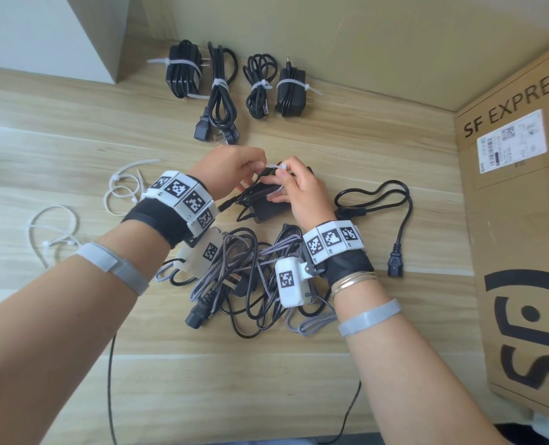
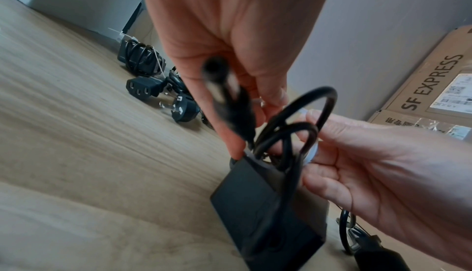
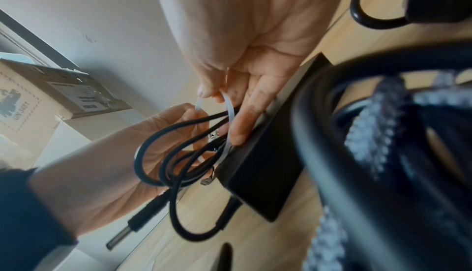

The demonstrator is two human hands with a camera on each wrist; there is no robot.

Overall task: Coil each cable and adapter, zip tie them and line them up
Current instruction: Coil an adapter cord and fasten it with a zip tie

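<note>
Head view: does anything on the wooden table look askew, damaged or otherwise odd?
Nothing looks damaged. The four tied black bundles form a fairly even row by the wall. The tangled pile of black and grey braided cables is simply unsorted work, and the loose white zip ties lie scattered at the left.

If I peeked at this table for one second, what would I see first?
You'd see the left hand and right hand in the middle, pinching a white zip tie round a black adapter and its looped cord. Behind them, by the wall, four tied bundles lie in a row. Nearer the person sits a messy tangle of cables, and a big cardboard box stands on the right.
</note>
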